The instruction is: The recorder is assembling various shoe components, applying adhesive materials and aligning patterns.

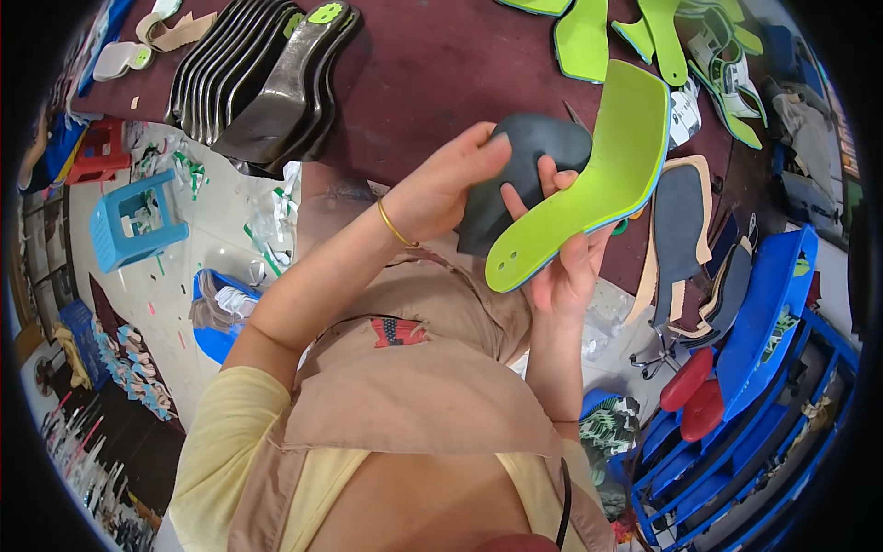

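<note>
My left hand, a yellow bangle at its wrist, is closed on a smooth dark grey curved shell, thumb on its near face. My right hand holds a bent lime-green padded splint piece from beneath, thumb at its side. That piece has a broad upper end, a narrower rounded end with two small holes, and a blue edge. Some right fingertips come out past the green piece and lie against the grey shell. The two pieces overlap closely in view; whether they touch is hidden.
Nested shiny black shells stand on the dark red table at the left. More lime-green pieces lie at the far right. Below are a blue stool, a blue tray on a blue rack, and floor scraps.
</note>
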The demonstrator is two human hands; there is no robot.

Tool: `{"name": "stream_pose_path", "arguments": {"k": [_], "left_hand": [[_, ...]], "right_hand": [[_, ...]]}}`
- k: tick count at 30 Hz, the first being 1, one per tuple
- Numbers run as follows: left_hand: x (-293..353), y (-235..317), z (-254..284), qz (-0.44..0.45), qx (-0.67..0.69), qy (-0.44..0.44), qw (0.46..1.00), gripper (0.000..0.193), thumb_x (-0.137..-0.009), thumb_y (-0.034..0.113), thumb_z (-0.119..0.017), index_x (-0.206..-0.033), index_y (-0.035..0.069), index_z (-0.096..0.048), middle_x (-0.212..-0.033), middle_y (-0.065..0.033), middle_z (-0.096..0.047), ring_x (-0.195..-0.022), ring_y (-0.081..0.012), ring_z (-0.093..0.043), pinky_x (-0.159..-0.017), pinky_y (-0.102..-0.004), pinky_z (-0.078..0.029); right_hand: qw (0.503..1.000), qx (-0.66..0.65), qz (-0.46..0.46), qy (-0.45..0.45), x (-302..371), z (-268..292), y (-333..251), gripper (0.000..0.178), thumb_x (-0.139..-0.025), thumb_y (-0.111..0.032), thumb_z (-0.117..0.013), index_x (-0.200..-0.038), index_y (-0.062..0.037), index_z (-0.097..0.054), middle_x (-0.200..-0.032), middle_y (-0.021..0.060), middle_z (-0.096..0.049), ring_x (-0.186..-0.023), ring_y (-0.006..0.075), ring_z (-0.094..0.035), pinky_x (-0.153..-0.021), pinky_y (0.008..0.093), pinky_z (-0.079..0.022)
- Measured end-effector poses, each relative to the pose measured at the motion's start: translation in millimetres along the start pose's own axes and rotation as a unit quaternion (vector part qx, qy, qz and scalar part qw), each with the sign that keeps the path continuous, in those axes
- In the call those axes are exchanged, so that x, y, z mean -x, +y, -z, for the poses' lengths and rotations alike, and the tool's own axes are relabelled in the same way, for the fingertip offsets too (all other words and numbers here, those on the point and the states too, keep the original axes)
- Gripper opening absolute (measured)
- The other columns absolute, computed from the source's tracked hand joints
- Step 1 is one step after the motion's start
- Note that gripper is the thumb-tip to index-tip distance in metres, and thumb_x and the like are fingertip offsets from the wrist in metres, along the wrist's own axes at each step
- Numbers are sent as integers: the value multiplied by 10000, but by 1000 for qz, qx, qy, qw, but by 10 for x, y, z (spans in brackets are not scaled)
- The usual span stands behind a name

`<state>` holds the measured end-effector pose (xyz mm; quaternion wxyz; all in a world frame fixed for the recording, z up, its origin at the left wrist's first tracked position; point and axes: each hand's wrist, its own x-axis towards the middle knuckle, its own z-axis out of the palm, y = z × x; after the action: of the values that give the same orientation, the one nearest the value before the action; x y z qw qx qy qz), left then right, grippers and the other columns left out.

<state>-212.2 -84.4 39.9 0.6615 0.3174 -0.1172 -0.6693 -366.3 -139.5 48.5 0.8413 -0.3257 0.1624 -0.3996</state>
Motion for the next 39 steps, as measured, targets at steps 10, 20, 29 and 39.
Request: {"name": "stream_pose_path", "arguments": {"k": [10, 20, 29, 39], "left_hand": [[39, 26, -4, 8, 123, -54, 991, 524, -979, 401, -375, -1355, 36, -374, -1331, -84, -482, -1217, -214, -474, -1023, -383, -379], [68, -53, -11, -10, 138, -92, 986, 565, -981, 429, -339, -1387, 37, -328, -1373, -103, -440, -1259, -237, -438, -1045, -403, -356], [75, -46, -32, -13, 157, -107, 982, 555, -983, 422, -332, -1382, 36, -327, -1366, -106, -443, -1256, -241, -442, -1042, -406, -366], [100, -72, -28, -25, 146, -110, 983, 539, -972, 414, -372, -1365, 46, -345, -1333, -98, -469, -1224, -229, -466, -1022, -399, -389]], "right_hand": [[725, 660, 191, -51, 454, 359, 38, 852, -660, 26, -800, -1316, -148, -284, -1116, 139, -381, -1015, 284, -479, -813, 394, -447], [739, 637, 217, -38, 394, 293, 195, 758, -645, 90, -735, -1263, -189, -396, -1130, 207, -403, -996, 352, -503, -757, 421, -474], [735, 637, 229, -36, 372, 286, 221, 756, -644, 96, -734, -1263, -188, -404, -1140, 207, -405, -1004, 350, -505, -757, 423, -475], [733, 642, 225, -33, 378, 295, 247, 731, -656, 86, -736, -1264, -181, -430, -1158, 201, -411, -1022, 358, -504, -770, 422, -470]]}}
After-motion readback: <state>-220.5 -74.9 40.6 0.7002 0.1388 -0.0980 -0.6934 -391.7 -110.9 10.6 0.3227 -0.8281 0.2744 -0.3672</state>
